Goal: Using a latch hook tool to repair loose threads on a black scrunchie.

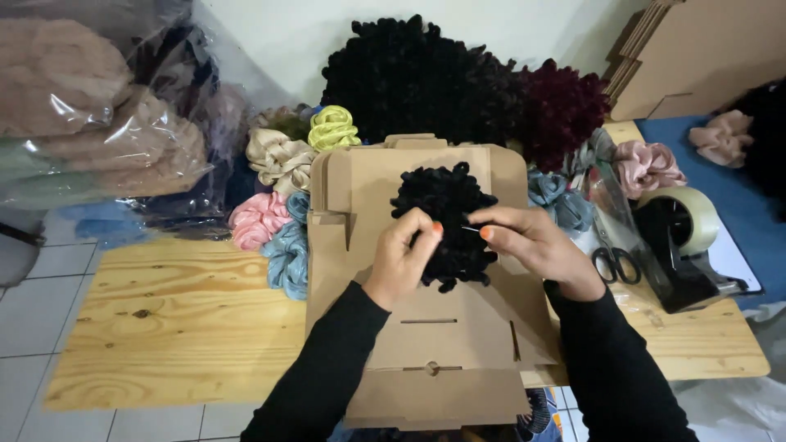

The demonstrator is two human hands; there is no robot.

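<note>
Hands work black scrunchies over flat cardboard

Hands meet at a bunch of black scrunchies (446, 225) lying on a stack of flat cardboard boxes (426, 327) on a wooden table (180, 327). The left hand (407, 254) is curled, its fingertips pinched into the bunch's near edge; the right hand (524, 239) pinches beside it, something thin and pale between thumb and finger. Just left of the left hand lie pink, blue and cream scrunchies (278, 213); right of the right hand sit scissors (616, 263) and a tape dispenser (684, 245). Small, firm pinches close together look the surest way to keep the loose pile from spreading.
</note>
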